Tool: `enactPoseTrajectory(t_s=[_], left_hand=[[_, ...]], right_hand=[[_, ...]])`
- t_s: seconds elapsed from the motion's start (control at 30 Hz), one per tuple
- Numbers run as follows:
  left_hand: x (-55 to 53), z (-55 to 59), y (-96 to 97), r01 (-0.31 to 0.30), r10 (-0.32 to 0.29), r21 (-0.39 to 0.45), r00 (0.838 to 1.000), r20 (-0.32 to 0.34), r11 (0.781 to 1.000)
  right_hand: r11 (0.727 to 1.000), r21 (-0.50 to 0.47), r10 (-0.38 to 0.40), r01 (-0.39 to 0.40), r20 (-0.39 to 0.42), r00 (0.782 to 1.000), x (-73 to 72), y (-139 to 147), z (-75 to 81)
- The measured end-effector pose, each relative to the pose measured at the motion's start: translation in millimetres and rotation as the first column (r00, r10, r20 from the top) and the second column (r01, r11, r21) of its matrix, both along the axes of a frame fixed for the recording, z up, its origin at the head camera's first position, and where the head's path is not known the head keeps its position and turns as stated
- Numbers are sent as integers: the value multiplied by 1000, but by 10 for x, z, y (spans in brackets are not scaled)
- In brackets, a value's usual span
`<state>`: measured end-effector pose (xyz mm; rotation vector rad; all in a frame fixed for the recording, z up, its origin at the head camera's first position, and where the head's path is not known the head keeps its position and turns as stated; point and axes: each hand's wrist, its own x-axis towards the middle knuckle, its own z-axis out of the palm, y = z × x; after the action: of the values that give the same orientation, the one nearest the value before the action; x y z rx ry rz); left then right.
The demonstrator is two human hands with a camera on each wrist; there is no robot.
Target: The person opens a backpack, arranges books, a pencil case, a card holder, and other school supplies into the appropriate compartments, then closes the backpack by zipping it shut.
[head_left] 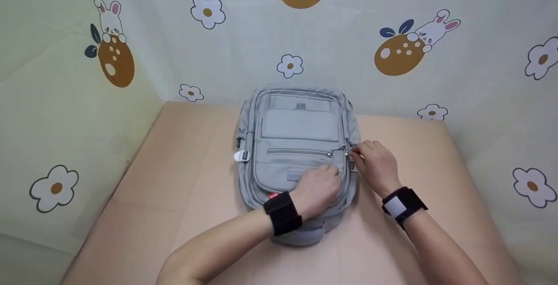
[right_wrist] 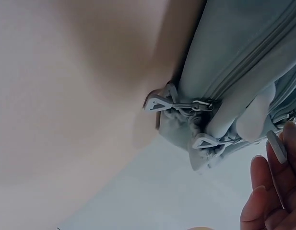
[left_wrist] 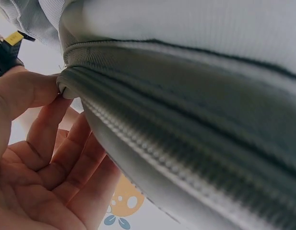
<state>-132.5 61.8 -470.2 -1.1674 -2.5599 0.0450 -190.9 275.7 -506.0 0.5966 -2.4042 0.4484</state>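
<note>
A grey-blue backpack lies front side up, its top handle toward me. My left hand is over its lower right part. The left wrist view shows that thumb and index finger pinching the fabric edge beside a long zipper, with the other fingers spread below. At the bag's right side my right hand pinches a small zipper pull, which sticks out between the fingers in the right wrist view. Two other looped pulls, one a grey zipper pull, hang from the bag's side.
The backpack rests on a tan tabletop. A pale curtain with rabbit and flower prints stands around the back and sides. A white buckle sits at the bag's left edge. Black bands wrap both wrists.
</note>
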Motion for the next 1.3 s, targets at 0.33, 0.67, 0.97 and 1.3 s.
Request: enactPoseTrajectory(t_s=[0.33, 0.67, 0.97, 1.3], left_hand=[[16, -22, 16, 22, -23, -23, 998, -52, 999], [4, -28, -25, 30, -29, 14, 997, -69, 999], [-50, 102, -417, 70, -71, 248, 997, -3, 966], [-382, 183, -1627, -179, 193, 348, 981, -5, 920]], right_hand=[[999, -3, -45, 45, 29, 999, -191, -9, 15], [999, -35, -12, 14, 52, 999, -202, -24, 6], [996, -42, -82, 85, 59, 995, -187, 216, 20], [982, -23, -183, 185, 90, 979, -23, 729, 43]])
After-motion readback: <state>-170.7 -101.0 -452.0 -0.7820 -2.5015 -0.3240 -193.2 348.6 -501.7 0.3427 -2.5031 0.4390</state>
